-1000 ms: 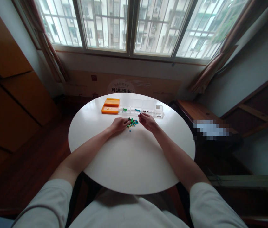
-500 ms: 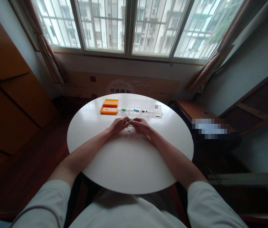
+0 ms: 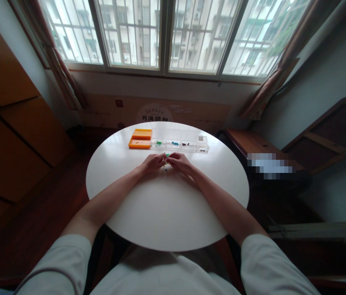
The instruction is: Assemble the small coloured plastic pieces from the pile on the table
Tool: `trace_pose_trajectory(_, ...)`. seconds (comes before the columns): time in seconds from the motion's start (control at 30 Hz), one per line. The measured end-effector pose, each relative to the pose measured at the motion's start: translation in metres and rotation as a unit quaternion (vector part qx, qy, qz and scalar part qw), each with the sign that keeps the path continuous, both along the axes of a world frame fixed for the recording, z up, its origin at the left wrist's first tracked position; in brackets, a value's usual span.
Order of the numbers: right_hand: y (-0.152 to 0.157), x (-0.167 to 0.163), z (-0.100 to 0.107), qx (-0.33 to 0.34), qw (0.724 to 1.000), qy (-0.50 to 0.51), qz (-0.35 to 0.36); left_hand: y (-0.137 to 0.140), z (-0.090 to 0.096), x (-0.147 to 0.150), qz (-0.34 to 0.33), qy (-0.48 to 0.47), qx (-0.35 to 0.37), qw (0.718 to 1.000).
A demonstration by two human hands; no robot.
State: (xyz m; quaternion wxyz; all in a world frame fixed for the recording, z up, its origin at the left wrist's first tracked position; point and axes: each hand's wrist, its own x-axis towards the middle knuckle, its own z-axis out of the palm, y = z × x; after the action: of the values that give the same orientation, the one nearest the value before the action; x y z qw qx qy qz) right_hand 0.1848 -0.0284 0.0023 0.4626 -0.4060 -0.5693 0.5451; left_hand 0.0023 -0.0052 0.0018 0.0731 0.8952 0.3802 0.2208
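Observation:
Small coloured pieces (image 3: 166,169), green, yellow and blue among them, lie in a loose pile on the white table. They are too small for me to tell their kind. My left hand (image 3: 153,162) is at the pile's left side, fingers bent and pinched together. From the right, my right hand (image 3: 181,162) meets it with thumb and fingertips closed, close to the left fingertips. Whatever the fingertips hold is too small to make out, and both hands cover part of the pile.
Beyond my hands stands an orange open box (image 3: 140,145) with a few tiny bits in it. To its right is a clear compartment case (image 3: 166,137) with green, blue and dark pieces in separate sections. The round table's (image 3: 166,217) front edge is near my body.
My fingertips have shifted slightly over the pile, and the right hand's fingers look more bent. The boxes stay in place; the whole view has moved a little.

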Motion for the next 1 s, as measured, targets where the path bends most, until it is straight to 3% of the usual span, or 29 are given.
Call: trace_pose_trajectory(1.0, 0.0017, -0.0017, -0.0020, 0.000, 1.000, -0.018, -0.005, 0.0033, -0.0008, -0.0001, -0.024, -0.014, 0.005, 1.000)
